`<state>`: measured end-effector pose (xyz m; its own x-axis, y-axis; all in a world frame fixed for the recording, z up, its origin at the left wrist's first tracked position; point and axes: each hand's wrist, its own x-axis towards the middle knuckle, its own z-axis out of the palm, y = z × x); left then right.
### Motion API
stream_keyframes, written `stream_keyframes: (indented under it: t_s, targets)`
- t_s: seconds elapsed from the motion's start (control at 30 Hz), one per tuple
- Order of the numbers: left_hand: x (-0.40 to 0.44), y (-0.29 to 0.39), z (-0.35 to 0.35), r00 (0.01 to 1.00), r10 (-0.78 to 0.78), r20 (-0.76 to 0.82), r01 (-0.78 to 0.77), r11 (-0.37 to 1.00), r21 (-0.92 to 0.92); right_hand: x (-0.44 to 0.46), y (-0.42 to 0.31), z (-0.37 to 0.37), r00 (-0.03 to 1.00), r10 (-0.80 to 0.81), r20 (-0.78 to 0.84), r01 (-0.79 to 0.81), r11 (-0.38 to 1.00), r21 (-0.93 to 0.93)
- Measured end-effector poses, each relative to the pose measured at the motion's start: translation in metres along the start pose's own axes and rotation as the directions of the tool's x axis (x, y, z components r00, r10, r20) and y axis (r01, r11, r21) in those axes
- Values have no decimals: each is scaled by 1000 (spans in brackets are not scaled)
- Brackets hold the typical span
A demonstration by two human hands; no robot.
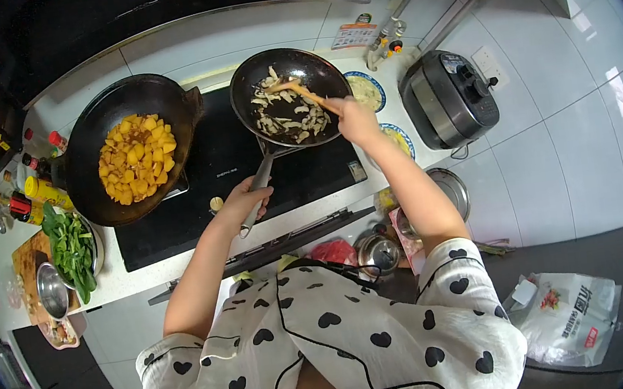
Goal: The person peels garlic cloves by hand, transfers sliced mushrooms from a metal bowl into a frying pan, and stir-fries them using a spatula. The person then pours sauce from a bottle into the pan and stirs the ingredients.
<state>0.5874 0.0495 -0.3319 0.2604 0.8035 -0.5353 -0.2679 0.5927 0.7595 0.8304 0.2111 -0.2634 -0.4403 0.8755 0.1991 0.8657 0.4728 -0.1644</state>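
My left hand [245, 202] is closed round the grey handle [263, 177] of a small dark frying pan [287, 63] on the right part of the black cooktop [247, 173]. Pale chopped pieces [313, 122] lie spread over the pan's bottom. In my right hand [356, 120] is a wooden spatula [304, 92], its tip down among the pieces. To the left, a large dark wok [80, 129] holds yellow-orange chunks [137, 157].
A pressure cooker [446, 96] and two blue-rimmed plates [380, 95] stand at the right. Condiment bottles [47, 193], leafy greens [72, 251], a metal bowl [52, 290] and a cutting board [24, 265] are at the left. A plastic bag [575, 317] lies lower right.
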Motion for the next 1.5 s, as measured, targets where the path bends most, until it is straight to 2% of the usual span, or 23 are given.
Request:
stream_keyframes:
  t_s: [0.03,0.1,0.13,0.17,0.2,0.23,0.27,0.33,0.37,0.4,0.43,0.5,0.6,0.63,0.67,0.73,0.87,0.9,1.0,1.17,1.27,1.4,1.5]
  targets:
    - [-1,1,1,999,21,-46,-18,996,84,-8,3,5,999,-36,7,36,999,38]
    - [-3,3,6,988,78,-132,-43,968,247,-30,10,8,997,10,77,-14,998,60]
    - [-4,1,7,935,297,-195,-173,860,481,-39,14,7,993,33,111,-40,997,68]
    - [-6,-2,8,838,509,-199,-247,678,692,-46,21,8,988,59,142,-72,994,87]
    - [-11,1,13,708,692,-141,-260,441,859,-52,27,7,981,86,173,-106,989,107]
    - [-16,12,19,640,751,-165,-282,429,858,-54,31,7,973,113,203,-140,982,126]
    - [-14,20,22,540,832,-131,-338,357,871,-53,34,9,984,105,146,-126,982,139]
    - [-15,46,33,610,779,-147,-455,496,739,-50,21,-4,995,92,29,-95,982,165]
    - [-8,53,35,642,757,-124,-533,556,638,-46,11,-10,999,25,-48,-13,972,233]
    - [-3,61,39,699,704,-127,-531,629,567,-41,1,-14,991,-38,-130,75,953,293]
    - [1,70,44,750,649,-124,-521,697,493,-35,-7,-16,988,-66,-139,117,906,407]
    - [16,78,43,805,584,-103,-528,786,322,-25,-23,-11,997,-30,-75,70,782,620]
    - [18,87,52,808,550,-213,-514,834,202,-8,-41,5,995,16,94,-88,512,854]
    - [14,92,53,822,515,-244,-474,855,208,-5,-53,0,994,8,105,-96,474,875]
    - [8,93,53,816,508,-276,-471,861,191,-2,-62,-4,979,-5,204,-188,366,911]
    - [-10,94,51,769,532,-355,-512,844,158,5,-80,0,964,-40,264,-240,303,922]
    - [-46,81,16,733,582,-353,-575,807,137,4,-146,-5,910,-190,368,-342,157,926]
    - [-56,79,4,756,577,-307,-556,815,163,1,-165,-7,898,-216,384,-363,131,923]
    - [-86,74,-30,741,594,-314,-579,801,150,-1,-218,-6,885,-270,380,-354,142,925]
    - [-158,66,-108,646,690,-327,-706,703,88,0,-326,13,887,-367,280,-250,127,960]
    - [-215,59,-178,597,675,-433,-710,696,107,1,-419,44,901,-382,207,-179,108,978]
    - [-293,48,-274,528,649,-548,-706,694,142,2,-551,76,865,-462,197,-155,128,980]
    - [-323,36,-339,521,564,-640,-706,706,47,10,-625,103,826,-499,262,-228,129,965]
